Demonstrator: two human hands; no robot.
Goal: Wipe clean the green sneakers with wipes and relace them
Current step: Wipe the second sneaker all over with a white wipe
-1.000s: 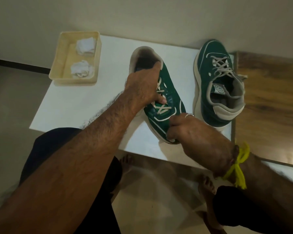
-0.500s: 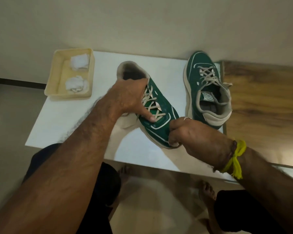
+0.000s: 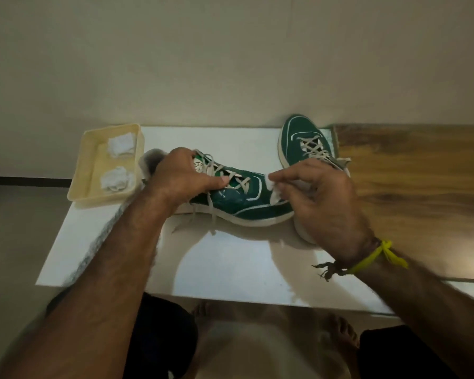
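Note:
A green sneaker (image 3: 246, 203) with pale laces lies sideways on the white table (image 3: 230, 266), toe to the right. My left hand (image 3: 184, 177) grips its collar and tongue, thumb on the laces. My right hand (image 3: 320, 203) pinches a white wipe (image 3: 272, 188) against the toe. The second green sneaker (image 3: 304, 143) stands behind, laced, toe pointing away; my right hand hides its heel.
A cream tray (image 3: 89, 170) at the table's back left holds two crumpled white wipes (image 3: 117, 179). A wooden surface (image 3: 416, 192) adjoins the table on the right. A plain wall rises behind. My knees and bare feet show below the table's front edge.
The held sneaker has turned from pointing toward me to lying sideways, toe to the right. My right hand now shows the wipe at the toe. The camera view shifted upward.

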